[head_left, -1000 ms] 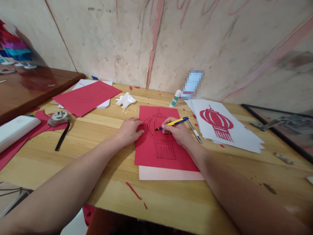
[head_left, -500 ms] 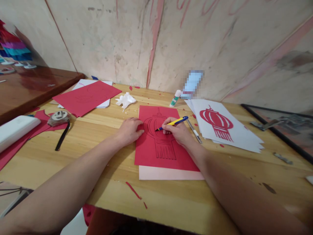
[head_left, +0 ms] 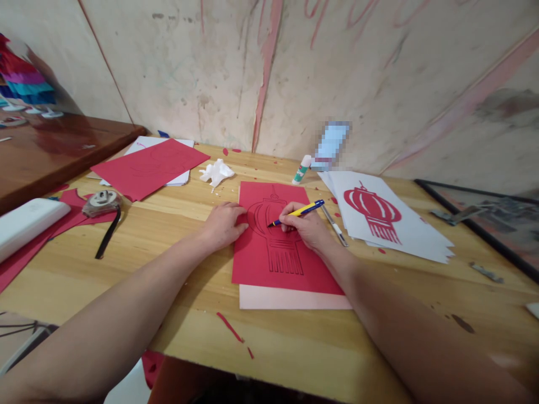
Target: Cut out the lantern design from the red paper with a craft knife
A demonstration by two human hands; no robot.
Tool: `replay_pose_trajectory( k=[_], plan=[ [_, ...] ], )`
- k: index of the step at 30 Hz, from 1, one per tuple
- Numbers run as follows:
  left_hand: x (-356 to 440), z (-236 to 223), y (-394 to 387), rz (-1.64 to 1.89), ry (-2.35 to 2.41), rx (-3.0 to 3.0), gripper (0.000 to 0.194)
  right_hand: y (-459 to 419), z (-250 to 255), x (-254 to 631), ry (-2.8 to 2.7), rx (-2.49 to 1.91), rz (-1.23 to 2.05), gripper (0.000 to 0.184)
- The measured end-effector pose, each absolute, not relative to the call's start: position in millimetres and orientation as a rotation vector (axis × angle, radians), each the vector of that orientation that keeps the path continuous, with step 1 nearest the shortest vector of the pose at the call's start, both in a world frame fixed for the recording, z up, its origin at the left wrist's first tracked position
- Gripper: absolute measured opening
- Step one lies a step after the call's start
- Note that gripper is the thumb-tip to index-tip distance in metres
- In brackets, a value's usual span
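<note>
In the head view a sheet of red paper lies on the table over a pale sheet. A lantern with a fringe is drawn on it in dark lines. My right hand is closed round a yellow and blue pen, its tip on the lantern's body. My left hand rests flat at the red paper's left edge, fingers apart, holding nothing. A craft knife lies just right of my right hand. Further right, a finished red lantern cutout lies on white paper.
A glue stick and a blurred phone stand by the wall. Crumpled tissue, another red sheet, a tape measure and a white case are on the left. A dark-framed panel lies at the right.
The pen tip has shifted very slightly to the right and down on the lantern drawing. My left hand has stayed in place.
</note>
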State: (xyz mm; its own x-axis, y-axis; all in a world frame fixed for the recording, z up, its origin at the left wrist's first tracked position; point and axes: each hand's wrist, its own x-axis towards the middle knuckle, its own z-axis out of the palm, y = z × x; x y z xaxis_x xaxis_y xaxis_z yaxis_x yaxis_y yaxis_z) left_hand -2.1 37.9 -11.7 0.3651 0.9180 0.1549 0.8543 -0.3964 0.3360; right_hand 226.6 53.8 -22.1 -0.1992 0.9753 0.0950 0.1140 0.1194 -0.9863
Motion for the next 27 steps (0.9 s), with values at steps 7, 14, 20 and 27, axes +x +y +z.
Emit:
replay_pose_trajectory(
  k=[7,14,20,27],
  plan=[
    [-1.7,-8.8,35.9,0.471,1.592,2.429,0.020,52.8,-21.1,226.6,-1.490,-1.120,1.198,0.014],
    [-0.8,-7.9,36.0,0.469,1.598,2.419,0.020,54.1,-21.6,227.1,-1.502,-1.108,1.206,0.014],
    [-2.0,-9.1,36.6,0.488,1.582,2.422,0.020,53.1,-20.7,226.9,-1.516,-1.098,1.210,0.013],
    [-1.7,-9.5,36.4,0.489,1.593,2.414,0.020,52.9,-21.1,227.0,-1.507,-1.109,1.207,0.014]
  ],
)
